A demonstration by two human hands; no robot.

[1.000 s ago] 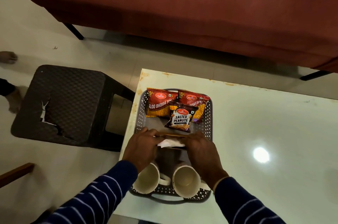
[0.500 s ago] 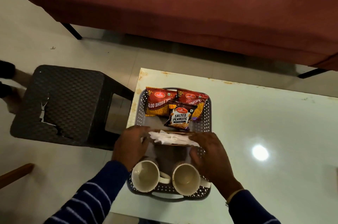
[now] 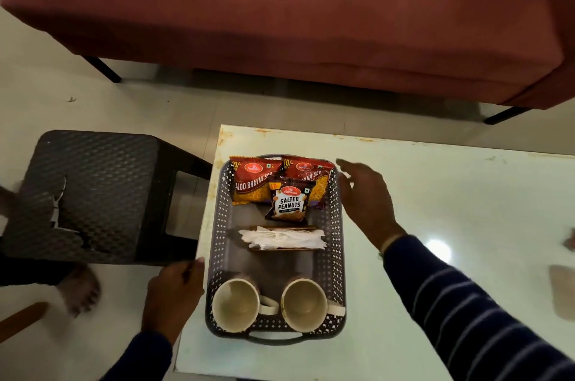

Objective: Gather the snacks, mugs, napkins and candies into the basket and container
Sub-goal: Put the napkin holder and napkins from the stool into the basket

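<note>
We look down on a grey perforated basket (image 3: 214, 234) sitting at the left end of a pale glossy table (image 3: 435, 194). At its far end lie two red Aloo Bhujia snack packets (image 3: 253, 178), side by side, with a dark Salted Peanuts packet (image 3: 289, 201) overlapping them. Across the middle, white napkins (image 3: 281, 239) rest in a flat brown holder (image 3: 280, 249). At the near end stand two cream mugs (image 3: 238, 303), upright and empty, handles pointing right.

Our left hand (image 3: 172, 293) hangs just beside the basket's left wall, fingers loosely curled and holding nothing. Our right hand (image 3: 365, 194) hovers at the basket's right rim near the far packets, fingers spread and empty. Both sleeves are dark blue with pale stripes.

A dark woven stool (image 3: 87, 194) stands left of the table, and a maroon sofa (image 3: 295, 13) lies beyond.
</note>
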